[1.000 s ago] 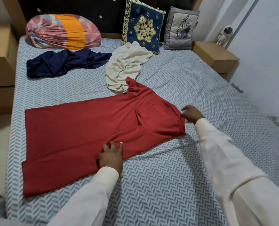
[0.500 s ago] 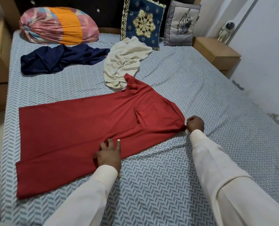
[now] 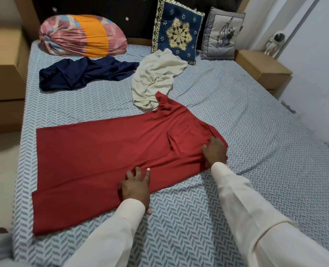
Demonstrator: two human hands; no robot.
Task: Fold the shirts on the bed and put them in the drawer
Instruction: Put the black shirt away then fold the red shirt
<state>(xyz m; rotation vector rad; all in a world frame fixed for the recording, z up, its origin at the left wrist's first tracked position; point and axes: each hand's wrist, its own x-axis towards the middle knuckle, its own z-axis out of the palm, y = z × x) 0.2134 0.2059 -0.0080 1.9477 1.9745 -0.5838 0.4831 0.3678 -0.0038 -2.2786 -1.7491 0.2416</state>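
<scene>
Bed in patterned sheet, bearing three shirts.
Navy shirt lies crumpled at far left; red shirt is spread flat mid-bed; left hand presses its near edge, fingers straight; cream shirt, bunched, touches its sleeve; right hand rests palm-down on its shoulder, gripping nothing.

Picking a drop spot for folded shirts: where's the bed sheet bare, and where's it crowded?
Largest bare patch of bed sheet: right of the red shirt, out to the nightstand side. A narrower bare strip runs between the navy shirt and the red shirt. Crowded: the headboard end, where cushions, navy shirt and cream shirt cluster.
</scene>
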